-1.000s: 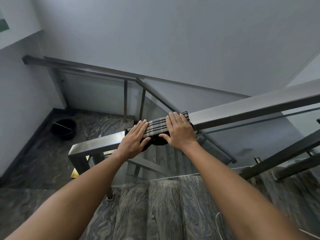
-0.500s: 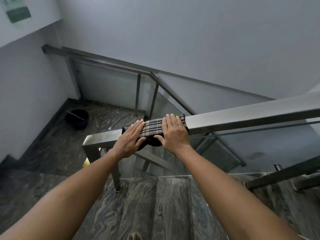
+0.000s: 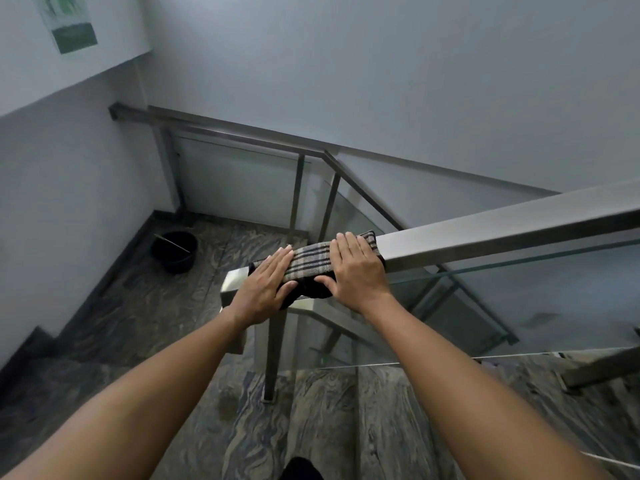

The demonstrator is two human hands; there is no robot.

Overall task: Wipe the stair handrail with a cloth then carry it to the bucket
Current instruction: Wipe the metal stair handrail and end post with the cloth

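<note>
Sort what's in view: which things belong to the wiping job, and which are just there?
Part of the job:
- cloth, lying on the rail
- handrail
- bucket, down on the landing
- left hand and right hand, both pressing the cloth

Just there:
- poster on the wall
- far rail
- glass panel

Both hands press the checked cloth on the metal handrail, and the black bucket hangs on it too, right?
No: head view shows the round black bucket on the landing floor below. Left hand and right hand do press the grey checked cloth on the steel handrail.
</note>
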